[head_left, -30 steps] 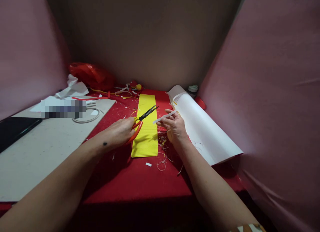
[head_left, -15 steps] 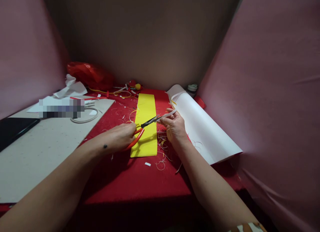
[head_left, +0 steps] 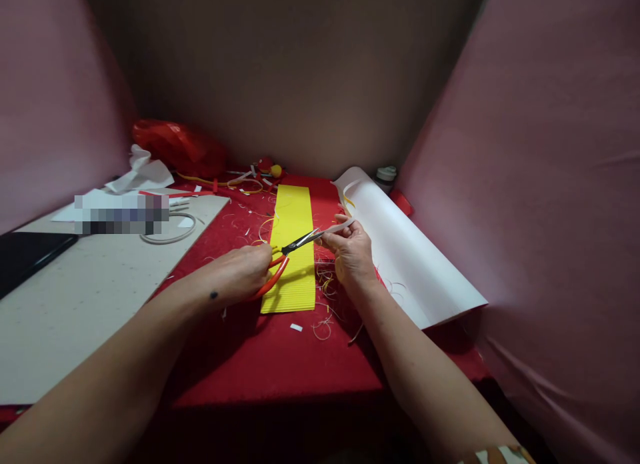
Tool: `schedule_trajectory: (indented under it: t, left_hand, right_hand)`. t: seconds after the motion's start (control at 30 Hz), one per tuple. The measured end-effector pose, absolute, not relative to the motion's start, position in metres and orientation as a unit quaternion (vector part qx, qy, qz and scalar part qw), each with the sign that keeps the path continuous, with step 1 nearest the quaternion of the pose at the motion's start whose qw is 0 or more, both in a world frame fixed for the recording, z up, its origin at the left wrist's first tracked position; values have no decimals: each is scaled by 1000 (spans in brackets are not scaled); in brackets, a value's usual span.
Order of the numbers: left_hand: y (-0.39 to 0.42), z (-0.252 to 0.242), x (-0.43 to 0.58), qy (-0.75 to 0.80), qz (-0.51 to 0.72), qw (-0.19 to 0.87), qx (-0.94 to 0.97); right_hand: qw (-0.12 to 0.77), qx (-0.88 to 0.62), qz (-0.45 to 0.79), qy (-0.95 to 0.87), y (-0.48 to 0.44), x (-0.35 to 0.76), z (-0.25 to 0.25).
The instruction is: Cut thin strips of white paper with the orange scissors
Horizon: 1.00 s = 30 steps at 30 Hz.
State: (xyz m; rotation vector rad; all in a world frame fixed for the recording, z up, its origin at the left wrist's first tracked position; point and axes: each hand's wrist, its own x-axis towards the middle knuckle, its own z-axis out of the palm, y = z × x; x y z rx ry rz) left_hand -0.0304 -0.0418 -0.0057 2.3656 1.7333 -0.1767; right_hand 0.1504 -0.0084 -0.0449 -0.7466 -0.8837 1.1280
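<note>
One pair of scissors with black metal blades and orange and yellow handles (head_left: 289, 249) sits in your left hand (head_left: 250, 267), whose fingers are curled closed around the handles, above a bright yellow ridged rectangular sheet (head_left: 295, 214). You hold the blades only slightly parted, pointing right and away from you, with their tips at the near end of a narrow white flat strip (head_left: 343, 228); whether they touch it, you cannot tell from this view. Your right hand (head_left: 354, 252) pinches that strip between thumb and fingers with no gap around it, the remaining fingers loosely bent, and the strip slants up to the right. Just beyond your right hand lies a red sheet (head_left: 325, 201), next to the right edge of the yellow one, and further right you have a large curled white sheet (head_left: 415, 251). Thin curly yellow and pale trimmings (head_left: 327, 287) are scattered near your right wrist, and a small white rectangular scrap (head_left: 296, 327) lies closer to you on the deep red cloth (head_left: 280, 371). To your left, a pale speckled flat board (head_left: 90, 311) bears a looped grey cable (head_left: 167, 241) and a flat black object (head_left: 35, 257), with a crumpled red plastic bag (head_left: 185, 147) behind
</note>
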Motion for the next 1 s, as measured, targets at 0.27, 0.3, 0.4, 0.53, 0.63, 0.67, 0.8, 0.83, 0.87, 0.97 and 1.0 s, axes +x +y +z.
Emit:
schedule_trajectory:
  t: [0.27,0.3,0.4,0.53,0.63,0.67,0.8,0.83,0.87,0.97,1.0]
  left_hand:
    - [-40,-10,-32,568,-36,96,817]
    - [-39,-10,-32,566,-36,92,819]
    - [-39,-9,-30,565,-47,79,820]
    - [-40,-4,-28,569,-54,84,816]
    - [-41,-3,-28,571,-56,87,814]
    - [-41,-3,-28,569,-52,87,816]
    - [-41,-2,-30,566,-28,96,818]
    - [-41,-1,-31,570,-24,103,815]
    - [-41,0,-31,575,-22,113,810]
    - [-43,1,-30,593,-25,183,783]
    - [-43,2,-30,598,-28,213,772]
  right_hand:
    - [687,-343,519,-375,-10,150,-42]
    - [687,-342,521,-373,-10,150,-42]
    - [684,-343,523,-376,-9,150,-42]
    - [680,-345,528,-373,-9,150,-42]
    - [681,-345,534,-363,-9,150,-41]
    - [681,-345,535,-361,-9,150,-41]
    - [679,-346,537,-362,-9,150,-41]
    - [678,-348,536,-362,-9,150,-42]
    - [678,-349,536,-363,-9,150,-42]
    - [676,-352,534,-366,-8,151,-42]
    - [675,-351,533,-369,-8,151,-43]
